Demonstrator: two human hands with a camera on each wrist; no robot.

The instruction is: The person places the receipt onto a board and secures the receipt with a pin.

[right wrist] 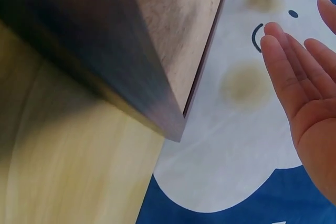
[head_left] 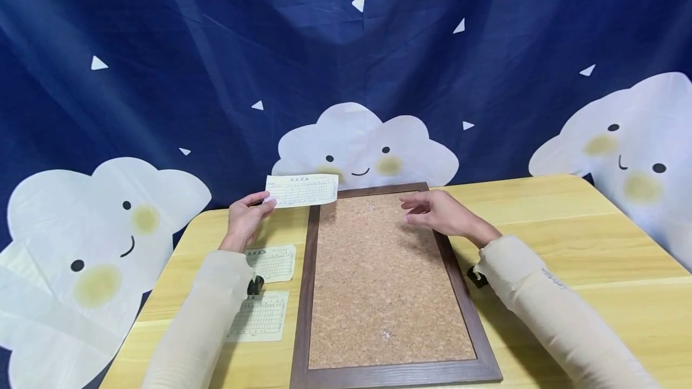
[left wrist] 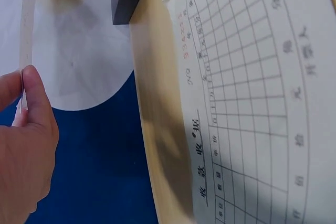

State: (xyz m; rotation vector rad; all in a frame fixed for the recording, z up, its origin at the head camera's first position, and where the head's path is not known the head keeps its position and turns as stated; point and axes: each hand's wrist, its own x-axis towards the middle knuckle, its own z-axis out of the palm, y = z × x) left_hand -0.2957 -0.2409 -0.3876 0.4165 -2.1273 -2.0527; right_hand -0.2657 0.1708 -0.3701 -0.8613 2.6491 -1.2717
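My left hand pinches a printed paper receipt slip by its left end, between thumb and fingers. The slip is raised, overlapping the top left corner of the corkboard in the head view. In the left wrist view the same slip shows edge-on between thumb and finger. My right hand hovers over the upper right of the corkboard, holding nothing. Its fingers look nearly straight in the right wrist view. The board has a dark brown wooden frame and lies on the table.
Two more receipt slips lie left of the board, an upper one and a lower one, partly covered by my left forearm. The light wooden table ends at a dark blue curtain with smiling white clouds.
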